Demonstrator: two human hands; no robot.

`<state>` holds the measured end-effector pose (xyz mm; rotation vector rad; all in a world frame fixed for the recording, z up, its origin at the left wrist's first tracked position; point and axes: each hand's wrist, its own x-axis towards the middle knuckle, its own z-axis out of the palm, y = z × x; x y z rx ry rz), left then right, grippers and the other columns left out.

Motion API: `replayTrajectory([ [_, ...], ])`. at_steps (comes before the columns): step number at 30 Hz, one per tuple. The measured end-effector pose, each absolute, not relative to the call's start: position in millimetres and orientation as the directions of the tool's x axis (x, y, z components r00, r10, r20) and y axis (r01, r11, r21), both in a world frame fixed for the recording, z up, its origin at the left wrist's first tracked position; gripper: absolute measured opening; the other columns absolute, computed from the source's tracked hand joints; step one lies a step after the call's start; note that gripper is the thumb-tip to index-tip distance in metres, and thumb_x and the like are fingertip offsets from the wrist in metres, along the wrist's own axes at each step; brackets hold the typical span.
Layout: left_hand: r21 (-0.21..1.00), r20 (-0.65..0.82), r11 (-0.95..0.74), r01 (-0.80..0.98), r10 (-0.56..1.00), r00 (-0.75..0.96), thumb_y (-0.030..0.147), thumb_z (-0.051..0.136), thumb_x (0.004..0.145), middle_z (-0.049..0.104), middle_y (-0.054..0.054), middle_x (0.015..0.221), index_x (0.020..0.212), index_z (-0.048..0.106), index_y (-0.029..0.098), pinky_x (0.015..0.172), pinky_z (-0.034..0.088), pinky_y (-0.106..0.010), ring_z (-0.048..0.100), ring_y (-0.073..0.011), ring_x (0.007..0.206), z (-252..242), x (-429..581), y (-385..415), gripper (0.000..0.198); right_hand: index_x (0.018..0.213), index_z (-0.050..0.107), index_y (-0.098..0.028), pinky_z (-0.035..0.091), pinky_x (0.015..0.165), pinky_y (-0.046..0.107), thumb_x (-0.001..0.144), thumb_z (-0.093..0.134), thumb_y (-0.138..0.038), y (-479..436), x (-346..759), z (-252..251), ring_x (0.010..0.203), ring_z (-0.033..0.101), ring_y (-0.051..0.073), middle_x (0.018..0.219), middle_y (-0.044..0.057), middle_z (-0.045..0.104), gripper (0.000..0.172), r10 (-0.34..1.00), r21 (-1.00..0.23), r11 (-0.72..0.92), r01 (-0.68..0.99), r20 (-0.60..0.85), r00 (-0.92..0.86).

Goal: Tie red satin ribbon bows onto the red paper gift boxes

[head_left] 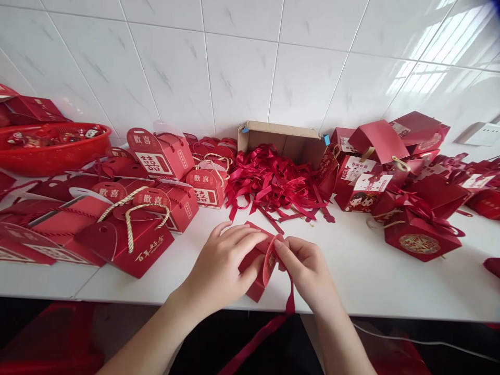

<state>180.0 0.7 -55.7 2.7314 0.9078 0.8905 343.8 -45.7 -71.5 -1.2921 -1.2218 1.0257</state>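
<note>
My left hand [224,263] wraps over a small red paper gift box [255,284] at the near edge of the white counter [351,276], fingers closed on its top. My right hand [308,268] pinches the box's curved red flap [270,260] together with a red ribbon [289,297]. The ribbon hangs down past the counter edge toward my lap. Both hands meet over the box, close to my body.
A loose heap of red ribbons [273,185] spills from an open cardboard box [285,140]. Folded red boxes with rope handles [156,172] crowd the left, beside a red basket [50,146]. Ribbon-tied boxes [422,234] lie at the right. White tiled wall behind.
</note>
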Motion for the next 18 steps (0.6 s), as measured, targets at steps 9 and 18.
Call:
replayTrajectory([
  [9,0.125,0.770,-0.825,0.551,0.431,0.470,0.008,0.056,0.082,0.072,-0.002,0.091,0.070,0.065,0.022,0.092,0.044,-0.044,0.067,-0.0189,0.084,-59,189,7,0.019,0.061,0.046,-0.018,0.037,0.058,0.025,0.091,0.048,-0.040,-51,339,-67,0.057,0.043,0.011,0.058,-0.002,0.048,0.037,0.976,-0.947,0.148,0.285,0.186,0.112],
  [18,0.179,0.855,-0.832,0.525,0.395,0.335,0.010,0.067,0.075,0.069,-0.003,0.090,0.074,0.064,0.023,0.081,0.051,-0.042,0.064,-0.0215,0.087,-42,183,6,0.013,0.109,0.060,-0.022,0.045,0.086,0.034,0.091,0.053,-0.033,-45,339,-69,0.098,0.057,0.019,0.112,0.008,0.061,0.023,0.868,-0.831,0.392,0.394,0.476,0.140],
])
